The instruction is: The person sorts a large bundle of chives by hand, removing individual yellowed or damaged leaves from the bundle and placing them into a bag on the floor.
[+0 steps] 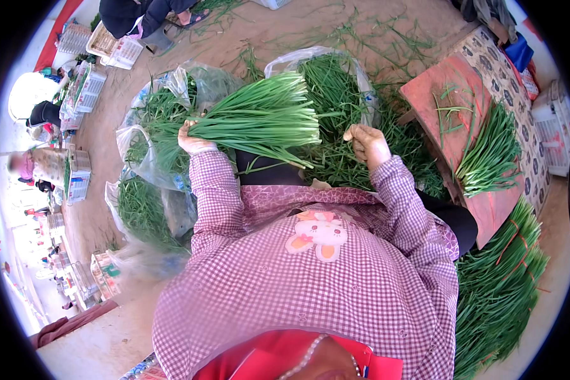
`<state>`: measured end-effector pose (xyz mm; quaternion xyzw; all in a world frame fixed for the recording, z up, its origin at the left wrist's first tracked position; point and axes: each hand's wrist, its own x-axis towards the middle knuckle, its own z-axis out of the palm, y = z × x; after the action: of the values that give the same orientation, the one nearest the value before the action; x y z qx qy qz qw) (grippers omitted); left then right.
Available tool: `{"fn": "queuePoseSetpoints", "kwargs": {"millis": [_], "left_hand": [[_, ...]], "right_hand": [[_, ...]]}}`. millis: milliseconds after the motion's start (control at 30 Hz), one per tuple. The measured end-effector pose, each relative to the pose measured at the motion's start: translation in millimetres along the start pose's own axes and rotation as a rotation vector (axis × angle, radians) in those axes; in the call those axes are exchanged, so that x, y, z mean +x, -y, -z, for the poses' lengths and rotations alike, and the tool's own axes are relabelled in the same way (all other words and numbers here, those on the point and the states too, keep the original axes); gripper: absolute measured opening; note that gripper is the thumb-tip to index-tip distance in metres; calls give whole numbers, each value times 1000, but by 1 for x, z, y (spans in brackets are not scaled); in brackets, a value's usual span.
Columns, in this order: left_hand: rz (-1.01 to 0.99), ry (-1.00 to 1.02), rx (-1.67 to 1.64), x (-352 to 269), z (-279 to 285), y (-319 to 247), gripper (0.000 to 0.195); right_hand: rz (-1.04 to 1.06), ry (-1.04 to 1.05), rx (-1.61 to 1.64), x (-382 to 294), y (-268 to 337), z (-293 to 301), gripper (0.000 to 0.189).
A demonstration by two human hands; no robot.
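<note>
My left hand (195,138) grips a large bunch of garlic chives (266,116) by its leafy end, and the pale cut ends fan out to the right. Apart from that bunch, my right hand (368,142) hangs with its fingers curled in, and I see nothing held in it. Below and beyond the right hand lie loose green chives (330,85) in an open clear plastic bag (368,92). More greens spill over the ground between that bag and the red board. Another plastic bag (140,137) with greens lies under and left of my left hand.
To the right, a red wooden board (427,90) carries a small pile of chives (494,152) and scraps. Tied chive bundles (498,285) are stacked beside me. A seated person (137,16) is at the upper left, near white plastic crates (121,52). Trimmings litter the floor (351,28).
</note>
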<state>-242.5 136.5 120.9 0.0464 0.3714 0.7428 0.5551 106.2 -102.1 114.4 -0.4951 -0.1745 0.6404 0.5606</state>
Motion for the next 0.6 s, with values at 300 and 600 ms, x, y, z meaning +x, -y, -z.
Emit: {"fn": "queuePoseSetpoints", "kwargs": {"millis": [300,600], "left_hand": [[108,273,-103,19,19,-5,6],[82,23,96,-8,-4,-2,7]], "right_hand": [[887,-94,-1167,1,7,-59,23],[659,-196,-1202,5,-8,-4,21]]}}
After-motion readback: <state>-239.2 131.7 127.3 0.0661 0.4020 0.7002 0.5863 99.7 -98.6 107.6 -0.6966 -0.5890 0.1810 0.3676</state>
